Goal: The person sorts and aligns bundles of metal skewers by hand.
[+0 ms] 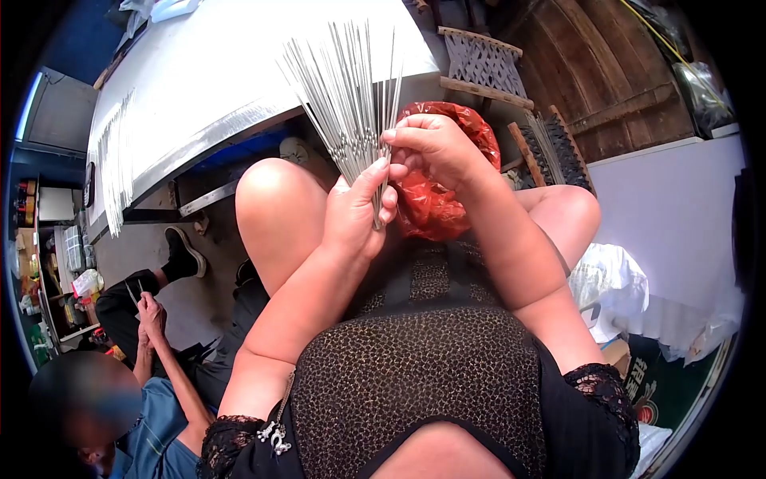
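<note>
The left hand [355, 209] clasps thin wires [349, 136], the right hand [435, 148] pinching their edge; a loosened grip could scatter them.

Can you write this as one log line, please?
left hand: gripping thin metal rods | right hand: close beside, at the rods | red plastic bag: below right hand | more rods: on white table

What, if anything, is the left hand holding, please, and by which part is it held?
The left hand grips a bundle of thin grey rods near its lower end; the rods fan out above.
</note>
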Action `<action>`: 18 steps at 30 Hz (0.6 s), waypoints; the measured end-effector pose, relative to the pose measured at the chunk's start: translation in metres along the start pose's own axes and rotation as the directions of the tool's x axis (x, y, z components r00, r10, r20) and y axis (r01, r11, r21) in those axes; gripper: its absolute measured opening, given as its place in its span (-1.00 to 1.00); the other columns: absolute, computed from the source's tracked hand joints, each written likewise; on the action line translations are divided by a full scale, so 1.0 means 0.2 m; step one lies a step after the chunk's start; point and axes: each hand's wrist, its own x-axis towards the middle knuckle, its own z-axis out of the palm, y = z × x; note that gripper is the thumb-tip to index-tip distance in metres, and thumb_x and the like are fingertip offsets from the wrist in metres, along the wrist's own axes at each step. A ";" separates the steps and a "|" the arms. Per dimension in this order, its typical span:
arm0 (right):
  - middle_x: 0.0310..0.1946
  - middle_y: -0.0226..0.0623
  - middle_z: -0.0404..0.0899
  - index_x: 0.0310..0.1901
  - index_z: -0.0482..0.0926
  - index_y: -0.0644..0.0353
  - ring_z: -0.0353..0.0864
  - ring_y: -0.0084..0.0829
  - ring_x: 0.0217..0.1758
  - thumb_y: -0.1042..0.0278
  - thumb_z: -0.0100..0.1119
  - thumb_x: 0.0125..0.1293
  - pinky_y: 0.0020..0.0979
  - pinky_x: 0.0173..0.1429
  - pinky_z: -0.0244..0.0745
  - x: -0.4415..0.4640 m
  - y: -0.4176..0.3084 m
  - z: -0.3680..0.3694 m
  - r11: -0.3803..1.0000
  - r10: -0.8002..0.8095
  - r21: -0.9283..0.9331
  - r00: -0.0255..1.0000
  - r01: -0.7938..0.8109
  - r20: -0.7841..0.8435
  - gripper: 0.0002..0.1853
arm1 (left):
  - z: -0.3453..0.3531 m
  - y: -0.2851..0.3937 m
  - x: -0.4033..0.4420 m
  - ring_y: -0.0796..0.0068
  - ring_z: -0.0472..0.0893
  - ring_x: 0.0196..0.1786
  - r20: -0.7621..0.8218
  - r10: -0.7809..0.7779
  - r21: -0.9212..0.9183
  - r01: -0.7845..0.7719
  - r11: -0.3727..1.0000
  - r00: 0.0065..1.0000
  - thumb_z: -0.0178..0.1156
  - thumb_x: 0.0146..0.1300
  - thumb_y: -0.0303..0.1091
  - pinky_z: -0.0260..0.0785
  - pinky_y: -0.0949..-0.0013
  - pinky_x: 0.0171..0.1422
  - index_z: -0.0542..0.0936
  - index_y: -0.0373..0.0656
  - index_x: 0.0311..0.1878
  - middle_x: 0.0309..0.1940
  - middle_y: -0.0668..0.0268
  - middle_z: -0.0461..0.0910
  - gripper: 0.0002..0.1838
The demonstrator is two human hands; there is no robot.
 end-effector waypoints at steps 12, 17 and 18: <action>-0.47 -0.32 0.55 -0.31 0.52 0.31 0.54 -0.60 -0.52 0.38 0.22 0.19 -0.65 -0.47 0.45 0.03 0.00 -0.01 1.000 0.027 0.015 1.000 -0.027 0.007 -0.84 | 0.03 0.00 -0.02 0.74 0.40 -0.58 -0.043 -0.001 -0.005 0.001 1.000 0.999 0.10 0.29 -0.36 0.17 0.72 -0.65 0.47 -0.21 -0.04 -0.34 0.33 0.58 -0.78; -0.49 -0.32 0.56 -0.32 0.53 0.30 0.51 -0.63 -0.60 0.37 0.23 0.19 -0.68 -0.50 0.41 0.02 -0.01 0.03 0.998 0.039 -0.056 0.999 -0.038 0.008 -0.83 | 0.00 -0.01 0.00 0.74 0.40 -0.56 0.030 -0.001 0.028 0.000 1.000 1.000 0.10 0.29 -0.36 0.17 0.73 -0.64 0.47 -0.21 -0.04 -0.33 0.36 0.57 -0.78; -0.51 -0.32 0.56 -0.33 0.53 0.30 0.50 -0.63 -0.62 0.36 0.24 0.18 -0.69 -0.52 0.40 0.02 0.00 0.04 0.999 0.015 -0.050 1.000 -0.015 0.008 -0.83 | -0.01 -0.01 0.00 0.74 0.40 -0.56 0.041 0.005 0.036 -0.006 0.999 0.999 0.10 0.29 -0.35 0.17 0.73 -0.64 0.47 -0.20 -0.04 -0.34 0.37 0.57 -0.78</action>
